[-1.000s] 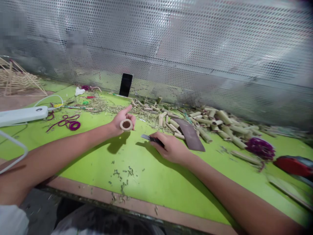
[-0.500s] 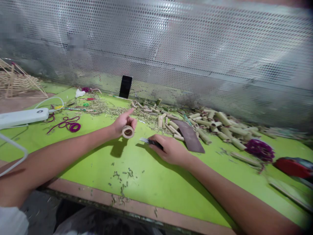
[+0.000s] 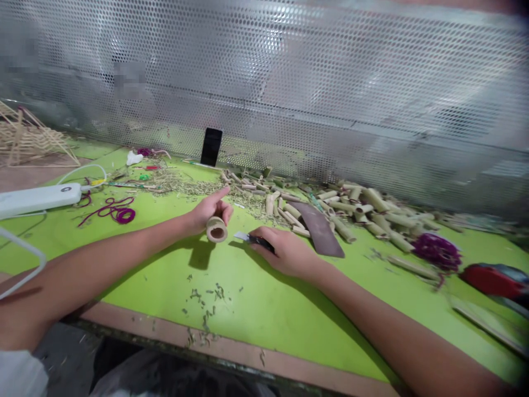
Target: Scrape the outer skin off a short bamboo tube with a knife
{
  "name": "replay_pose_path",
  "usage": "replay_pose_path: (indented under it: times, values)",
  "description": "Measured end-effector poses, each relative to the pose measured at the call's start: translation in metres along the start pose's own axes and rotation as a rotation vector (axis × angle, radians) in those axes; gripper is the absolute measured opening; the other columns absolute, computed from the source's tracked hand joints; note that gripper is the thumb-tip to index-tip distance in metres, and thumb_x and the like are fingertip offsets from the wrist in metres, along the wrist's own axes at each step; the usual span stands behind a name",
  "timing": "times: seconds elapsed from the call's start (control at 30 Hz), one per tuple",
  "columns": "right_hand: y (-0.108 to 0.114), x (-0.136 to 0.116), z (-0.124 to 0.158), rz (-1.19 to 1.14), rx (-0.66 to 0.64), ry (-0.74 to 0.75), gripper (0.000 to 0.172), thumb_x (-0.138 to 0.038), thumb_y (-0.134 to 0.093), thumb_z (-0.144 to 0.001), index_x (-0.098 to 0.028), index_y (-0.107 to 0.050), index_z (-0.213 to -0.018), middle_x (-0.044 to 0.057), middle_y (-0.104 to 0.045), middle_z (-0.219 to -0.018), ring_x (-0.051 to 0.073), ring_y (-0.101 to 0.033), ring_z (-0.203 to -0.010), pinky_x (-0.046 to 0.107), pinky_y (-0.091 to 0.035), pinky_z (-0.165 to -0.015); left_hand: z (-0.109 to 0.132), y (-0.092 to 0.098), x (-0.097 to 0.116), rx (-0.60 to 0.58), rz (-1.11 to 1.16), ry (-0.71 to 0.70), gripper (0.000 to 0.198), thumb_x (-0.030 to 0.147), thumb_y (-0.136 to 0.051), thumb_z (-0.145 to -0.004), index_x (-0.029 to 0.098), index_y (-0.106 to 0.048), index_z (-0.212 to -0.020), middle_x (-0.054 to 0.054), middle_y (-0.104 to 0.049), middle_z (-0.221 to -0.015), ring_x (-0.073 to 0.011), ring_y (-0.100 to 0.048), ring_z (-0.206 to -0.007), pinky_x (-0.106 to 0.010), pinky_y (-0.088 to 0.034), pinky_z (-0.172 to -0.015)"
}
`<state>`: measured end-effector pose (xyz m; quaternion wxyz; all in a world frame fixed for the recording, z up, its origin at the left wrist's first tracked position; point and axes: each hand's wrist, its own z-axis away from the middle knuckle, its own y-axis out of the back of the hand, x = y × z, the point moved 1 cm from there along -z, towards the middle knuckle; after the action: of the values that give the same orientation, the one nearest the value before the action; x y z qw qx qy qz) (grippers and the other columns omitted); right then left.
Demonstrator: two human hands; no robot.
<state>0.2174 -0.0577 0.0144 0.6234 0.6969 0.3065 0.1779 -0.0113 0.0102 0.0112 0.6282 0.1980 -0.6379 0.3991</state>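
Note:
My left hand is closed around a short hollow bamboo tube, whose open end faces me just above the green table. The forefinger or thumb points away from the tube. In my right hand is a black-handled utility knife with its pale blade out, aimed left toward the tube but apart from it. Small dark shavings lie on the table between my arms and its front edge.
Cut bamboo pieces are heaped at the back right, beside a brown sandpaper strip. A phone leans on the perforated metal screen. Purple cord and a white power strip lie left, a purple bundle right.
My left hand has tilted the bamboo tube, bringing its open end slightly lower and more toward me. My right hand and the knife have hardly moved.

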Motion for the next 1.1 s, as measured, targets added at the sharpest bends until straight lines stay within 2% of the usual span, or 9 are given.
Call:
replay_pose_path:
  times: [0.47, 0.67, 0.87, 1.0, 1.1]
  values:
    - [0.002, -0.0021, 0.0, -0.026, 0.022, -0.008, 0.021, -0.034, -0.051, -0.101, -0.02, -0.063, -0.112, 0.012, -0.075, -0.101, 0.026, -0.071, -0.086, 0.035, -0.052, -0.072, 0.0019, -0.0004, 0.0013, -0.018, 0.002, -0.013, 0.088, 0.066, -0.025, -0.103, 0.015, -0.055, -0.038, -0.003, -0.046, -0.042, -0.0074, -0.045, -0.035, -0.021, -0.036, -0.04]
    - [0.0019, -0.0027, -0.0005, -0.028, 0.024, -0.021, 0.022, -0.034, -0.052, -0.101, -0.021, -0.065, -0.112, 0.011, -0.075, -0.102, 0.025, -0.071, -0.086, 0.035, -0.052, -0.072, 0.0027, 0.0004, 0.0034, 0.004, -0.003, -0.042, 0.086, 0.066, -0.03, -0.103, 0.015, -0.055, -0.039, -0.002, -0.046, -0.042, -0.0065, -0.043, -0.035, -0.021, -0.036, -0.04]
    - [0.0026, -0.0018, -0.0022, -0.006, 0.002, -0.048, 0.029, -0.034, -0.045, -0.103, -0.018, -0.064, -0.118, 0.014, -0.075, -0.105, 0.027, -0.071, -0.087, 0.036, -0.052, -0.072, 0.0054, 0.0026, 0.0022, -0.003, -0.015, -0.044, 0.084, 0.061, -0.032, -0.105, 0.014, -0.058, -0.04, -0.003, -0.047, -0.04, -0.007, -0.045, -0.034, -0.021, -0.033, -0.039]
    - [0.0032, -0.0009, -0.002, 0.016, 0.011, -0.069, 0.031, -0.034, -0.044, -0.104, -0.019, -0.064, -0.121, 0.013, -0.075, -0.106, 0.027, -0.071, -0.088, 0.036, -0.052, -0.072, 0.0036, 0.0038, 0.0009, -0.001, 0.023, -0.049, 0.083, 0.067, -0.037, -0.101, 0.014, -0.058, -0.04, -0.004, -0.047, -0.039, -0.0088, -0.046, -0.034, -0.022, -0.032, -0.039]
    - [0.0023, 0.0001, -0.0016, 0.035, 0.014, -0.06, 0.033, -0.034, -0.042, -0.104, -0.018, -0.064, -0.123, 0.014, -0.075, -0.108, 0.027, -0.071, -0.09, 0.037, -0.052, -0.074, 0.0006, 0.0051, 0.0044, 0.031, 0.097, -0.088, 0.088, 0.074, -0.029, -0.099, 0.016, -0.053, -0.037, -0.004, -0.044, -0.037, -0.0095, -0.046, -0.036, -0.023, -0.037, -0.044]
